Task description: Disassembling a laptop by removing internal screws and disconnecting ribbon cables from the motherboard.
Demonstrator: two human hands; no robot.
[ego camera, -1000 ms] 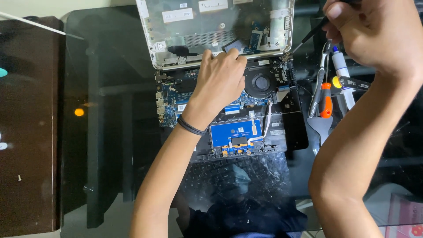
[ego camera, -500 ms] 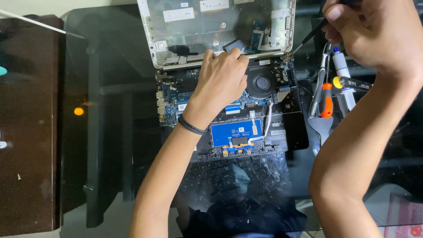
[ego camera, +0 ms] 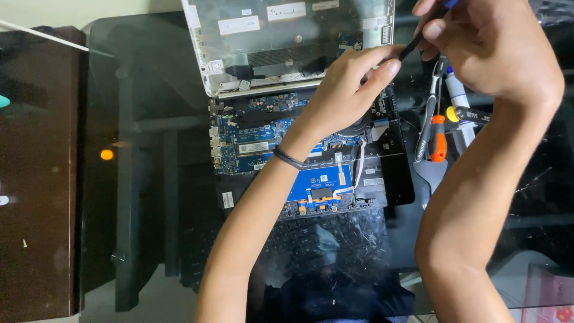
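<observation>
Two hands over an opened laptop [ego camera: 299, 149], its bottom cover [ego camera: 287, 42] already off at the bench's far edge.
Your right hand [ego camera: 496, 54] pinches a thin black tool [ego camera: 412, 46]; your left hand [ego camera: 344, 90] reaches with loose fingers toward its tip, holding nothing; the boards remain mounted.

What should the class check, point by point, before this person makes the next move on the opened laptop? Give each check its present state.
1. Left hand steadies the work: ok, it rests over the fan area of the laptop.
2. Right hand has a firm hold on the thin black tool: ok, fingers pinch it.
3. Tool tip visible: not ok, the left thumb hides it.
4. Bottom cover out of the way: ok, it lies behind the laptop.
5. Spare tools within reach: ok, the orange-handled screwdriver lies to the right.
6. Power disconnected: cannot tell.
</observation>
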